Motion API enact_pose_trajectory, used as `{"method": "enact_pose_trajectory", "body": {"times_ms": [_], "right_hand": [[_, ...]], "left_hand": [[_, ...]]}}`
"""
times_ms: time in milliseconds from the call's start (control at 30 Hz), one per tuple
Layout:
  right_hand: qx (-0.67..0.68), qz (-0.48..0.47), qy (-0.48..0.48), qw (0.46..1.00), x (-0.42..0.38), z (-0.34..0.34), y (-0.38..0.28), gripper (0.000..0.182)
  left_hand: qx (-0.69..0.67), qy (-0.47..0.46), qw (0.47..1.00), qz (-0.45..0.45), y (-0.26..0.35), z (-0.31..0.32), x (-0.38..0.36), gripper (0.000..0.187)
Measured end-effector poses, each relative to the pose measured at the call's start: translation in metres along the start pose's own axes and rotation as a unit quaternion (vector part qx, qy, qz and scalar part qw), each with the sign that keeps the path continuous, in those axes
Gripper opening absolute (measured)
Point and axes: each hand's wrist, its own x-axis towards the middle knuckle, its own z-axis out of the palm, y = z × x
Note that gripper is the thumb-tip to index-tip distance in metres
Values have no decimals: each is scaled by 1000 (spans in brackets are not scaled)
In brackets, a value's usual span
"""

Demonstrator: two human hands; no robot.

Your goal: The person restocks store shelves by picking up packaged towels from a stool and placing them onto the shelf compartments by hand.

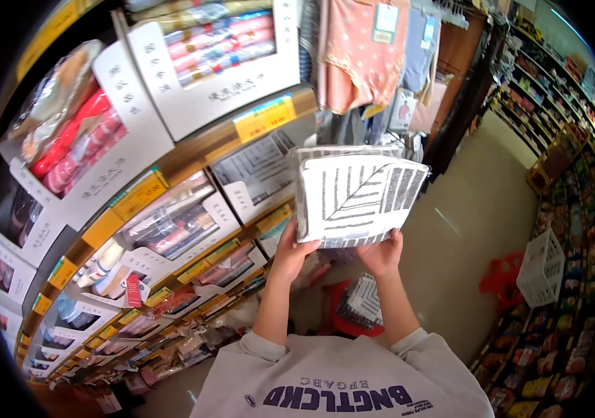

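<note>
A stack of folded white packages with a dark striped leaf pattern, in clear wrapping, is held up in front of the shelf. My left hand grips its lower left corner, thumb on the front edge. My right hand holds its lower right edge, fingers partly hidden beneath. Just left of the stack, a shelf box holds a similar dark-and-white patterned package. Below my hands, more packages of a like pattern lie on a red stool.
Shelves with white display boxes and yellow price tags line the left. Pink garments hang above. At the right, a white basket rests by a red stool, beside racks of packaged goods.
</note>
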Motion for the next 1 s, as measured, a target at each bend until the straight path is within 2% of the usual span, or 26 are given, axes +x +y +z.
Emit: {"method": "enact_pose_trajectory", "body": {"times_ms": [133, 233, 300, 333, 367, 400, 433, 467, 500, 533, 600, 733, 900, 1000], "right_hand": [[3, 43, -30, 999, 28, 13, 24, 61], [6, 67, -41, 997, 47, 15, 44, 61], [56, 95, -75, 991, 57, 23, 55, 59], [57, 100, -81, 990, 63, 24, 60, 59], [62, 111, -48, 991, 68, 23, 64, 50], [65, 121, -15, 990, 75, 20, 68, 42], [69, 131, 19, 989, 81, 18, 71, 36], [86, 144, 1, 986, 84, 16, 74, 32], [-7, 133, 55, 990, 87, 13, 78, 33], [-17, 141, 73, 987, 87, 13, 81, 32], [-11, 152, 93, 984, 87, 10, 87, 35], [-1, 146, 44, 988, 85, 30, 94, 44], [-9, 125, 43, 991, 105, 33, 93, 45], [29, 109, 9, 994, 113, 44, 91, 47]], "left_hand": [[-5, 15, 997, 79, 28, -14, -10, 62], [11, 31, 993, 109, 43, -30, -18, 62], [13, 35, 992, 119, 45, -42, -18, 63], [-20, 49, 993, 109, 45, -46, -18, 62], [-53, 64, 992, 99, 44, -50, -17, 62], [-67, 61, 987, 130, 36, -61, -16, 58], [-53, 123, 986, 98, 39, -57, -17, 51], [-54, 138, 986, 81, 39, -59, -16, 49], [-55, 153, 985, 63, 40, -61, -14, 46], [-54, 153, 985, 66, 42, -60, -12, 46], [-34, 192, 981, 13, 48, -57, -11, 44], [-26, 201, 979, 11, 50, -51, -8, 44], [-32, 182, 982, 48, 56, -42, 7, 42], [-64, 165, 982, 71, 56, -36, 15, 39]]}}
